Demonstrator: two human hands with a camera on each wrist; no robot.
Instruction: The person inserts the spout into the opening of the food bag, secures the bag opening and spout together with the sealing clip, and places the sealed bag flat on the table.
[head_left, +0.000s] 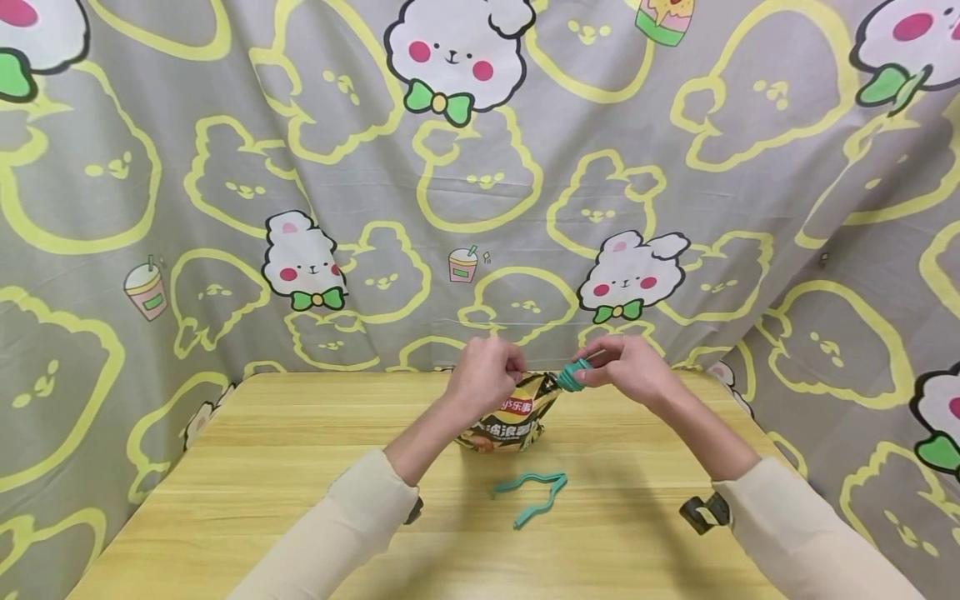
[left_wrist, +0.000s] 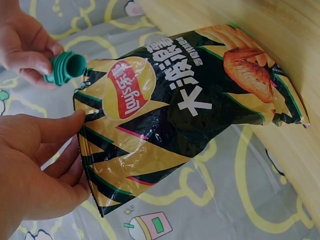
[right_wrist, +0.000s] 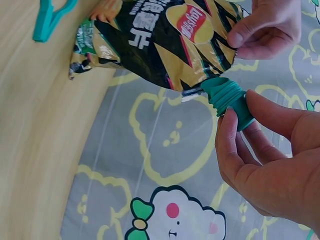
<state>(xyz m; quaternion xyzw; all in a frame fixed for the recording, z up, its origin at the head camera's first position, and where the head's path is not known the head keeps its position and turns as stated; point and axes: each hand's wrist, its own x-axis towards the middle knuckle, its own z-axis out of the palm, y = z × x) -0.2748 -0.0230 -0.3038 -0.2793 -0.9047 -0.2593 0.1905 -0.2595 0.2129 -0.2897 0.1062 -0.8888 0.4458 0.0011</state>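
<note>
A black and gold Lay's chip bag [head_left: 501, 427] stands on the table, its top end raised. My left hand [head_left: 483, 375] pinches the bag's top edge between thumb and fingers, plainest in the left wrist view. Between the thumb and fingertips of my right hand [head_left: 630, 371] is a green threaded plastic spout [right_wrist: 232, 102] with a hollow, round mouth. In the right wrist view the spout's far end is right at the top corner of the bag [right_wrist: 165, 45]. Nearer the person, a green V-shaped plastic clip [head_left: 553, 493] with wavy arms lies spread on the table.
The light wooden table [head_left: 300, 483] ends just behind the bag. A grey curtain [head_left: 360, 275] with yellow outlines and white cartoon animals hangs behind it and along both sides. A dark band with a camera mount [head_left: 705, 512] sits at the right sleeve.
</note>
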